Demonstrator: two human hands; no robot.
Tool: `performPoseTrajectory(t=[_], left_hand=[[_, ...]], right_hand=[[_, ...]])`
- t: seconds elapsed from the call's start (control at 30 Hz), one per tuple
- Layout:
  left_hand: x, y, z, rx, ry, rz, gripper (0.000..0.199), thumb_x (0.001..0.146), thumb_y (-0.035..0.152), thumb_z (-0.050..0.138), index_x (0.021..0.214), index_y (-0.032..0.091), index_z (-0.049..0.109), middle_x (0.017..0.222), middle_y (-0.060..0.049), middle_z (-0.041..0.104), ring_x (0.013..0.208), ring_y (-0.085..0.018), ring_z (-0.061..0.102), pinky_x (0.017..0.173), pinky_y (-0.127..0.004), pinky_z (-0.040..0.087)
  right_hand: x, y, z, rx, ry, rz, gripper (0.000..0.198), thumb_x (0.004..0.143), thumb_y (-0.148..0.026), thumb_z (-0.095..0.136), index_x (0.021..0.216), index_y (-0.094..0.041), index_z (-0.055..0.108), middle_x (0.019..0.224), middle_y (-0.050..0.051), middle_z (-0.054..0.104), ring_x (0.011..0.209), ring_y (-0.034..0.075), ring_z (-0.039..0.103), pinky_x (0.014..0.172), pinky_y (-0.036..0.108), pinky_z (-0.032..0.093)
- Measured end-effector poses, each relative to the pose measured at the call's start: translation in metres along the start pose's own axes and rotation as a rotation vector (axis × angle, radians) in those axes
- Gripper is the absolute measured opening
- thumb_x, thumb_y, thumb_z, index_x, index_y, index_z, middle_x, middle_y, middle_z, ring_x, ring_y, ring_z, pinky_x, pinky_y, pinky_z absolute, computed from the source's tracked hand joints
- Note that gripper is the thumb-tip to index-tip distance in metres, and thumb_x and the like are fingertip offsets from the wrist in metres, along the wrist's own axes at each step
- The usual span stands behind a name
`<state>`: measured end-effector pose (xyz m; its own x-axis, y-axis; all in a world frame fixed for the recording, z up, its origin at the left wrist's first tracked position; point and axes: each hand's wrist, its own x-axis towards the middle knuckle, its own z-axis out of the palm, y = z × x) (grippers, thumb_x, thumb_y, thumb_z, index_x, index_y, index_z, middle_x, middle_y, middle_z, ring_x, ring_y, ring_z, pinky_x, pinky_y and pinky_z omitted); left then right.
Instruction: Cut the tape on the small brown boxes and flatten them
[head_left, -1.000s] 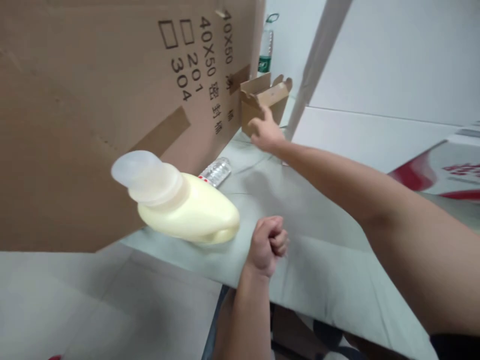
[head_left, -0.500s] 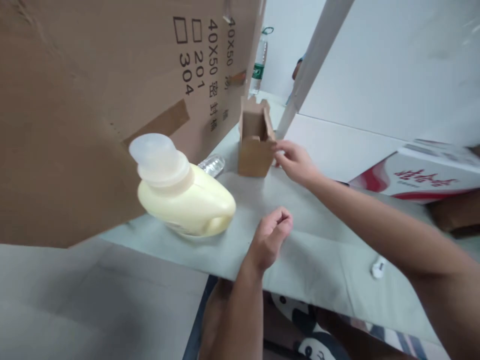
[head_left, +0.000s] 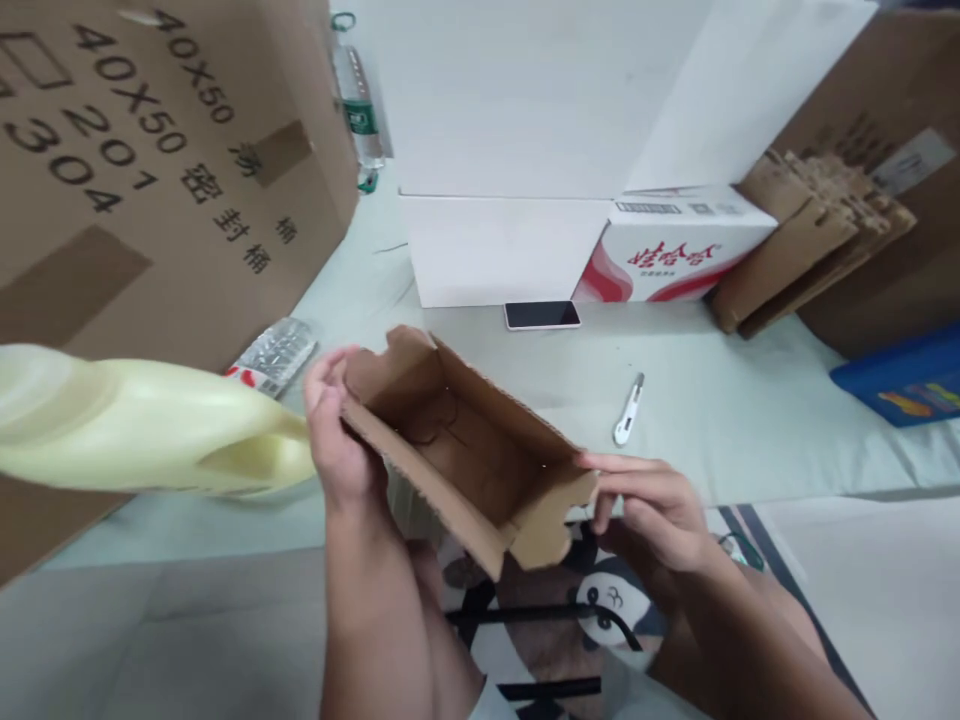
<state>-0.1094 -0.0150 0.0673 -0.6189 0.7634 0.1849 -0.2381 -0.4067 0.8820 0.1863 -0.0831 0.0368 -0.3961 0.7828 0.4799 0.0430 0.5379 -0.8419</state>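
An open brown cardboard box is tilted over the table's front edge, its inside facing me. My left hand grips its left end, thumb on the near wall and fingers around the outside. At the opposite end my right hand has its fingers against the right corner, next to a notched flap. The box's underside is hidden. Just left of my left hand stands a pale yellow jug, partly out of view. A white utility knife lies on the table beyond my right hand.
A large carton rises at the left, with a crumpled clear plastic bottle beside it. Behind are a water bottle, white boxes and a phone. Folded cardboard and a blue container stand right.
The cardboard box has come from the back of the table to the front edge. My left hand has moved from the tabletop onto the box. The view has swung right.
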Motion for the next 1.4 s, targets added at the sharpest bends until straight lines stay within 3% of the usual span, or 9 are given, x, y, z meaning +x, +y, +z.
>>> performPoseTrajectory(t=[0.07,0.2,0.37,0.6,0.73,0.87,1.13,1.3,1.4], left_hand=[[0.004,-0.016,0.005,-0.074,0.008,-0.139,0.044,0.072,0.056,0.062,0.096,0.019,0.066,0.092,-0.006,0.072,0.089,-0.024,0.065,0.081,-0.037,0.049],[-0.001,-0.032,0.015,-0.028,-0.084,-0.053,0.051,0.076,0.065,0.05,0.079,0.018,0.068,0.082,-0.008,0.073,0.085,-0.026,0.067,0.084,-0.041,0.051],[-0.016,-0.046,0.031,0.116,-0.227,0.065,0.037,0.083,0.055,0.049,0.08,0.021,0.063,0.072,-0.005,0.069,0.096,-0.025,0.068,0.102,-0.042,0.047],[-0.033,-0.065,0.038,0.168,-0.341,0.027,0.039,0.085,0.056,0.068,0.102,0.022,0.061,0.083,-0.003,0.07,0.101,-0.021,0.068,0.099,-0.037,0.05],[-0.034,-0.073,0.031,0.269,-0.382,0.099,0.053,0.085,0.062,0.069,0.121,0.026,0.057,0.116,-0.008,0.068,0.107,-0.022,0.068,0.097,-0.036,0.053],[-0.035,-0.075,0.026,0.418,-0.471,0.252,0.061,0.087,0.062,0.066,0.136,0.028,0.052,0.143,-0.012,0.056,0.124,-0.027,0.062,0.109,-0.044,0.048],[-0.033,-0.066,0.027,0.678,-0.692,0.443,0.042,0.098,0.053,0.05,0.11,0.025,0.079,0.14,-0.01,0.059,0.129,-0.028,0.058,0.115,-0.05,0.044],[-0.021,-0.06,0.016,0.65,-0.514,0.307,0.037,0.093,0.048,0.057,0.107,0.022,0.079,0.136,-0.01,0.063,0.134,-0.029,0.055,0.118,-0.047,0.041],[-0.011,-0.061,0.009,0.574,-0.281,0.198,0.034,0.091,0.04,0.056,0.108,0.019,0.078,0.133,-0.01,0.066,0.134,-0.026,0.055,0.122,-0.043,0.035]], right_hand=[[0.002,0.001,0.002,-0.01,-0.064,-0.017,0.043,0.098,-0.018,0.053,0.136,-0.035,0.064,0.145,0.008,0.061,0.062,0.011,0.074,0.067,0.028,0.064],[0.008,0.007,0.001,-0.247,-0.037,-0.032,0.051,0.095,-0.017,0.054,0.144,-0.033,0.057,0.161,0.011,0.042,0.094,0.016,0.077,0.079,0.03,0.064],[-0.002,0.018,-0.007,-0.503,0.066,0.01,0.043,0.094,-0.024,0.054,0.135,-0.03,0.065,0.153,0.011,0.052,0.126,0.029,0.065,0.092,0.043,0.063],[-0.023,0.028,-0.017,-0.578,0.637,-0.015,0.064,0.083,-0.029,0.072,0.142,-0.042,0.048,0.134,0.01,0.056,0.107,0.028,0.064,0.084,0.046,0.059],[-0.024,0.033,-0.022,-0.342,0.355,0.182,0.054,0.094,-0.036,0.061,0.145,-0.038,0.043,0.138,0.009,0.059,0.124,0.029,0.06,0.102,0.052,0.053],[-0.027,0.034,-0.022,-0.21,0.171,0.075,0.048,0.099,-0.059,0.042,0.138,-0.034,0.057,0.152,0.008,0.05,0.139,0.032,0.051,0.112,0.056,0.045],[-0.03,0.03,-0.026,-0.158,0.095,0.053,0.048,0.1,-0.061,0.036,0.131,-0.037,0.065,0.156,0.004,0.048,0.141,0.031,0.05,0.114,0.054,0.045],[-0.032,0.04,-0.028,-0.05,0.377,0.316,0.052,0.102,-0.06,0.035,0.145,-0.034,0.05,0.145,0.008,0.06,0.132,0.029,0.059,0.109,0.052,0.049],[-0.029,0.039,-0.029,-0.044,0.224,0.485,0.052,0.103,-0.059,0.033,0.131,-0.029,0.064,0.132,0.009,0.069,0.125,0.029,0.064,0.109,0.054,0.05]])
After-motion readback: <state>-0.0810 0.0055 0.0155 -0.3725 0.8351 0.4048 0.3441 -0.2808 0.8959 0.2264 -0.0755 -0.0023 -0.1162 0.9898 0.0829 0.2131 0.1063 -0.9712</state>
